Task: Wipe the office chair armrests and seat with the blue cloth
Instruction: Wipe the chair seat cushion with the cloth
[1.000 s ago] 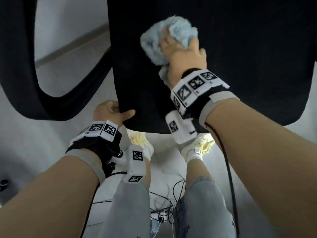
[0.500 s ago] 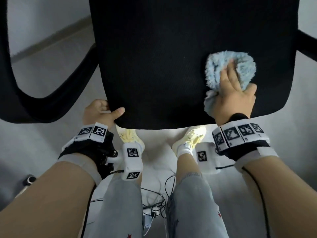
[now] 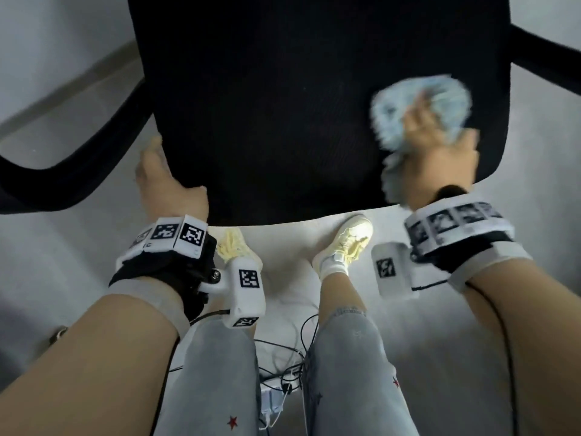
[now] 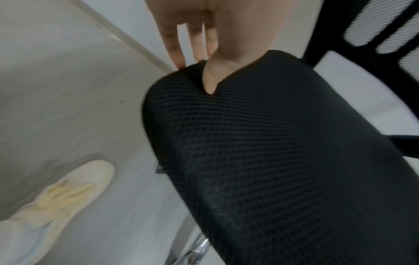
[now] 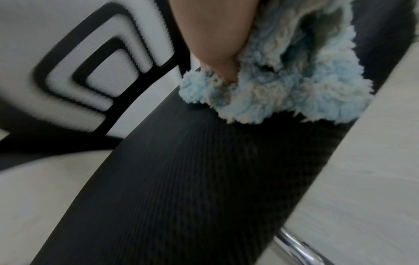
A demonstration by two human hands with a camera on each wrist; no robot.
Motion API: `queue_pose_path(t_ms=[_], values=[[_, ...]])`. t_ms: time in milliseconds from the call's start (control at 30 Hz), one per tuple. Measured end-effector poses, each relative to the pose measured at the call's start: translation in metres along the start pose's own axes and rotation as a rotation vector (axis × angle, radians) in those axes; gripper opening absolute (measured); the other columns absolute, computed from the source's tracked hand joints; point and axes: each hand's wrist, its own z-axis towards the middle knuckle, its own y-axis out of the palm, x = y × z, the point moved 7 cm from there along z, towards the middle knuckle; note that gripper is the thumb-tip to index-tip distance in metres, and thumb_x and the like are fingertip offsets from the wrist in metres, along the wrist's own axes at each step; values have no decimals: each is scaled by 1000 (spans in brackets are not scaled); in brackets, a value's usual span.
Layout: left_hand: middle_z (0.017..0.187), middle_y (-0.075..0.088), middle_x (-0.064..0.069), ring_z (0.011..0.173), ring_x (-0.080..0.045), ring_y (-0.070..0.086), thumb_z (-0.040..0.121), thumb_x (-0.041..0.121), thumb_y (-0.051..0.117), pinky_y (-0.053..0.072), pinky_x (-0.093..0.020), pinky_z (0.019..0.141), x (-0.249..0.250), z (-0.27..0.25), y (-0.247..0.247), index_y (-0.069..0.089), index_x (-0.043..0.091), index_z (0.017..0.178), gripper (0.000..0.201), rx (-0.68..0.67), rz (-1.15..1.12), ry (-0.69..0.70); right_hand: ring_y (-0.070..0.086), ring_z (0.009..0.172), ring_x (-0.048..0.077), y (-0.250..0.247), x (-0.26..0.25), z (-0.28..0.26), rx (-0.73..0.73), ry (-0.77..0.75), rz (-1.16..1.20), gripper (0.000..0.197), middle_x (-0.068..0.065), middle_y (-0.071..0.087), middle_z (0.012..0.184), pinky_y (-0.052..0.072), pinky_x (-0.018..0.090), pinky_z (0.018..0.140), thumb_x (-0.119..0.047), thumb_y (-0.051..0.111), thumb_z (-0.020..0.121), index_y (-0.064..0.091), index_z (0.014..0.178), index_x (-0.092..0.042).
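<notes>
The black mesh chair seat (image 3: 283,114) fills the upper middle of the head view. My right hand (image 3: 434,143) holds the fluffy blue cloth (image 3: 440,92) bunched against the seat's right front part, and both are motion-blurred. In the right wrist view the blue cloth (image 5: 283,89) wraps around my palm on the seat (image 5: 204,179). My left hand (image 3: 166,177) grips the seat's front left corner. In the left wrist view its thumb (image 4: 215,75) presses into the mesh seat (image 4: 272,161). The left armrest (image 3: 78,171) and the right armrest (image 3: 540,58) curve off either side.
My legs and pale yellow shoes (image 3: 345,240) stand on the light floor just in front of the seat. Cables and a power strip (image 3: 276,394) lie between my feet. The mesh backrest (image 5: 90,71) rises behind the seat, and a chrome leg (image 5: 294,247) shows below it.
My right hand swept the cloth from the seat's far middle to its right front part, then a little farther away from me. The left hand kept its hold on the corner.
</notes>
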Motion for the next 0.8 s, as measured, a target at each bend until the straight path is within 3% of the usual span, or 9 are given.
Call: queue_pose_path(t_ms=[100, 233, 300, 467, 600, 633, 700, 733, 800], values=[[157, 13, -4, 145, -19, 14, 65, 3, 73, 15, -29, 116, 48, -12, 26, 24, 28, 144, 96, -169, 120, 227, 26, 125, 39, 2, 0, -3, -32, 153, 56, 64, -12, 12, 156, 32, 45, 96, -22, 47, 89, 15, 143, -38], [154, -29, -3, 141, -28, -28, 63, 34, 81, -10, -57, 112, 74, -27, 76, -5, 36, 147, 120, -456, 472, 196, 39, 113, 36, 28, -90, -48, 33, -507, -143, 61, -16, 31, 149, 45, 42, 81, -36, 56, 81, 33, 138, -36], [150, -38, -6, 138, -32, -34, 59, 42, 81, -12, -61, 109, 74, -28, 84, -17, 37, 144, 131, -492, 555, 148, 34, 115, 34, 26, -79, -43, 2, -642, -212, 59, -23, 19, 152, 41, 43, 90, -35, 49, 87, 24, 140, -40], [142, -47, -16, 133, -38, -40, 51, 60, 78, -13, -64, 107, 72, -33, 97, -37, 33, 136, 145, -540, 729, 82, 32, 123, 39, -23, 39, 15, 122, -7, 81, 61, -15, 15, 155, 26, 43, 106, -16, 41, 88, 22, 141, -37], [143, -44, -20, 133, -41, -37, 46, 63, 77, -10, -67, 106, 73, -35, 103, -39, 28, 135, 151, -494, 788, 61, 27, 127, 42, -3, 23, 11, 26, 334, 219, 70, -5, 13, 156, 30, 45, 105, -24, 49, 86, 12, 142, -42], [143, -44, -20, 134, -42, -36, 46, 64, 77, -9, -67, 106, 73, -35, 104, -38, 27, 136, 151, -488, 791, 62, 29, 126, 42, 5, -1, 7, -32, 283, 251, 73, 3, 15, 154, 34, 47, 102, -29, 53, 85, 10, 141, -45], [145, -42, -19, 135, -41, -35, 43, 65, 77, -9, -67, 106, 74, -35, 105, -36, 28, 137, 152, -464, 801, 55, 27, 124, 39, 23, -60, -7, -80, -123, 102, 71, -2, 21, 154, 39, 47, 94, -36, 52, 85, 11, 142, -42], [146, -40, -18, 136, -40, -33, 42, 66, 77, -9, -66, 107, 76, -35, 105, -34, 29, 138, 152, -444, 806, 51, 30, 119, 35, 27, -78, -17, -32, -344, 13, 66, -10, 30, 151, 43, 43, 88, -41, 53, 82, 23, 141, -39], [147, -39, -17, 137, -39, -32, 41, 67, 76, -7, -66, 107, 78, -34, 103, -34, 29, 138, 152, -435, 828, 37, 44, 100, 30, 18, -78, -22, 23, -527, -83, 63, -17, 54, 134, 49, 36, 73, -51, 63, 69, 49, 128, -36]])
